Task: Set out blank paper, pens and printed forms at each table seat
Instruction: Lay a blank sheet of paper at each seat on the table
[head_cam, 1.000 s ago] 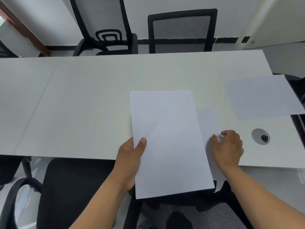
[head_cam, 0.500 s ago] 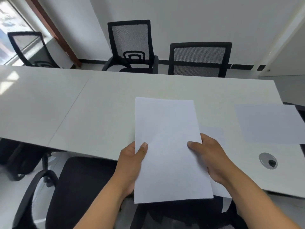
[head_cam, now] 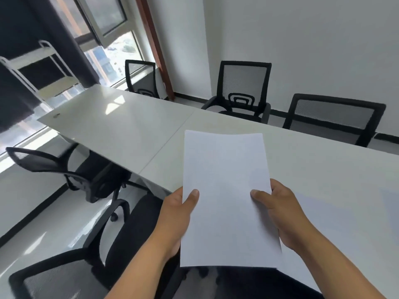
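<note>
Indoors, long white table (head_cam: 121,128), black mesh chairs (head_cam: 244,91), both hands pinching paper (head_cam: 226,190).

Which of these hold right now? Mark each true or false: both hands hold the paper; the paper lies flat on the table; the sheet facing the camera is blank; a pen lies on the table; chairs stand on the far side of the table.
1. Both hands hold the paper. True: the left hand and right hand each have a grip on a side edge of the paper.
2. The paper lies flat on the table. False: it is held up above the table.
3. The sheet facing the camera is blank. True.
4. A pen lies on the table. False: no pen is in view.
5. Chairs stand on the far side. True, for instance this chair.
</note>
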